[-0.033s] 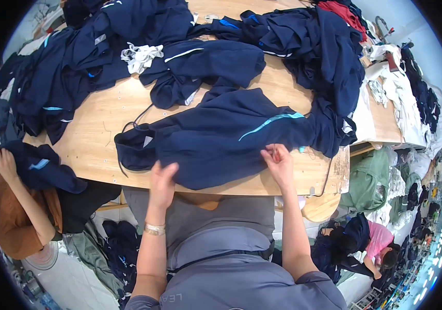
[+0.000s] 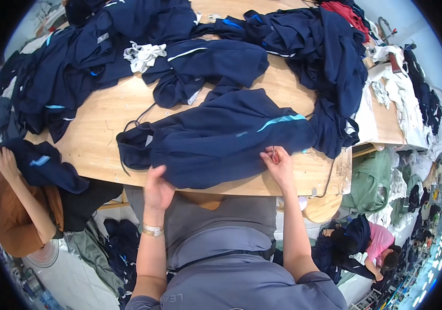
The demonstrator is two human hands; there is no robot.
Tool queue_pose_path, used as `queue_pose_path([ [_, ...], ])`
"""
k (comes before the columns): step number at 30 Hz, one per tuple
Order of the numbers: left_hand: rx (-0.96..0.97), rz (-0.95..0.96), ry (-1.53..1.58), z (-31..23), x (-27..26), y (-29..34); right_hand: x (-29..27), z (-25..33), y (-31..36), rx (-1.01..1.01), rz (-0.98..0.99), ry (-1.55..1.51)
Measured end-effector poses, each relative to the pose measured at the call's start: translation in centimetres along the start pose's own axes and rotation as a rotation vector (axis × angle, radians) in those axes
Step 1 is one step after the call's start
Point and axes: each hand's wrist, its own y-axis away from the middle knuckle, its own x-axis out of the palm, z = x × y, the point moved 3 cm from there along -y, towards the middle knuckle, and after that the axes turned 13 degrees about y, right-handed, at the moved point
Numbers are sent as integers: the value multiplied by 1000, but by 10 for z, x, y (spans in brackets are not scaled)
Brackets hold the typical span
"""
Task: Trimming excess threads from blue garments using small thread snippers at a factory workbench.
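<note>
A navy garment point(image 2: 205, 150) with a turquoise stripe lies spread along the front of the wooden table, a dark cord looping out at its left end. My left hand point(image 2: 158, 191) is at its near edge towards the left, fingers extended and loosely apart against the cloth. My right hand point(image 2: 281, 168) rests over the garment's right part, its fingers pinched round a small red-and-metal tool point(image 2: 274, 154). The fingers cover most of that tool, so its kind is unclear.
Navy garments are heaped at the table's point(image 2: 97, 139) far left and right, with a white bundle of strips point(image 2: 144, 56) among them. At the left, a co-worker's hand point(image 2: 8, 164) holds a dark cloth. Green fabric point(image 2: 365, 181) hangs beside the table's right end.
My left hand has shifted slightly left and down at the garment's edge. The turquoise stripe is partly folded under. In my right fingers the red tool now shows more clearly.
</note>
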Motion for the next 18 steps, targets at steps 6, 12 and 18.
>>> queue_pose_path([
  [6,-253,-20,476,-1,-19,15,17,20,8,161,139,-66],
  [12,512,-437,-720,-6,-46,21,16,63,10,-161,82,38],
  [18,966,-14,-1498,-6,46,21,22,80,17,-115,130,-35],
])
